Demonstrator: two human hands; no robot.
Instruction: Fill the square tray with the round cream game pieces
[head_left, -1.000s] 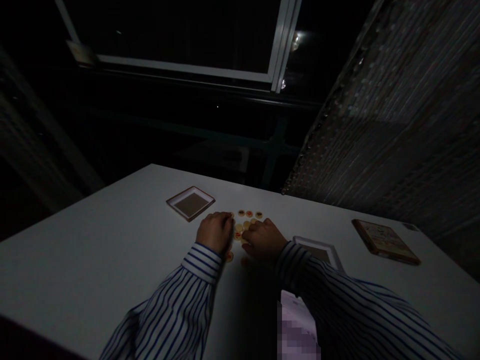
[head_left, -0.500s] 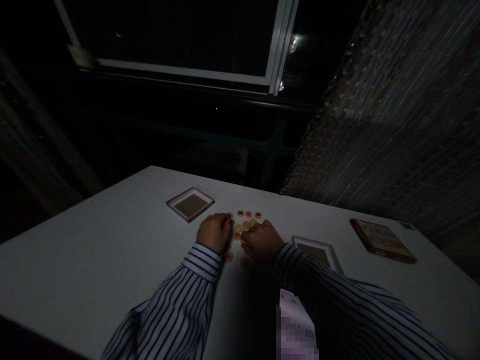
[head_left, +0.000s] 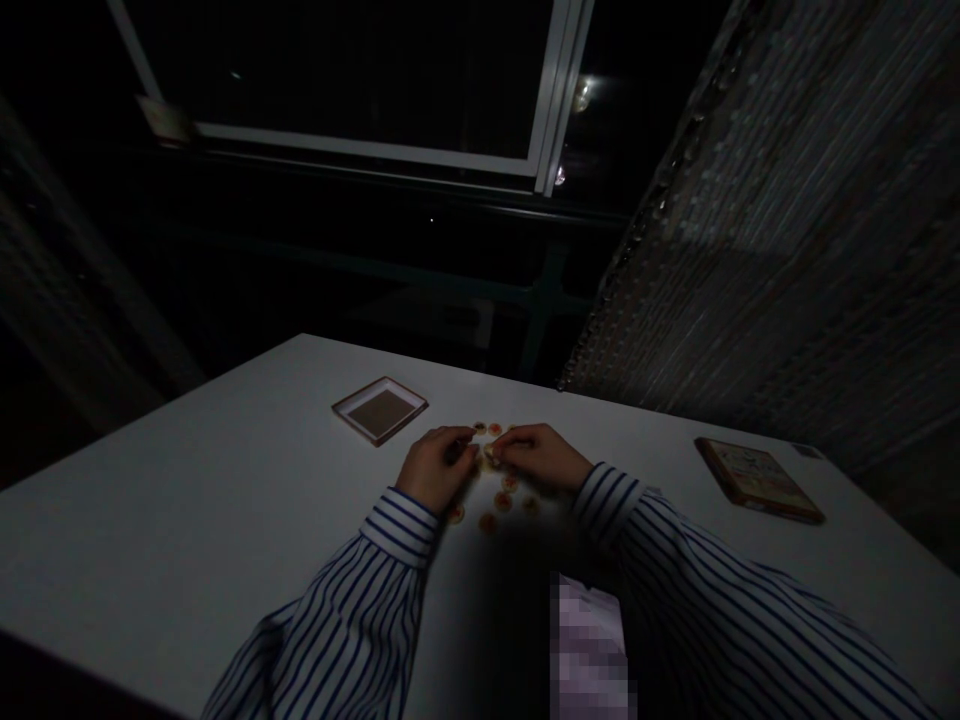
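Small round wooden Chinese chess pieces with red and dark characters lie on the white table [head_left: 225, 480]. My left hand [head_left: 437, 467] is at the left of the group, its thumb and index finger curved with a gap between them, close to the middle pieces. From the right, my right hand [head_left: 546, 456] pinches a chess piece [head_left: 490, 455] at its fingertips, partly hidden by the fingers. Beyond the hands lies a red-marked piece [head_left: 495, 429]. On the near side are more pieces, among them a red-marked piece [head_left: 503, 501] and another piece [head_left: 487, 523] in shadow.
A shallow open box tray [head_left: 381, 410] stands at the back left. At the right lies a flat printed box [head_left: 757, 480]. A phone [head_left: 592, 650], its screen blurred out, is near the front. A beaded curtain [head_left: 750, 250] hangs behind the table's right side; the room is dim.
My right hand has moved slightly right and away from me, uncovering several near pieces. Its sleeve now covers the second tray. My left thumb and finger have shifted right, toward the middle pieces.
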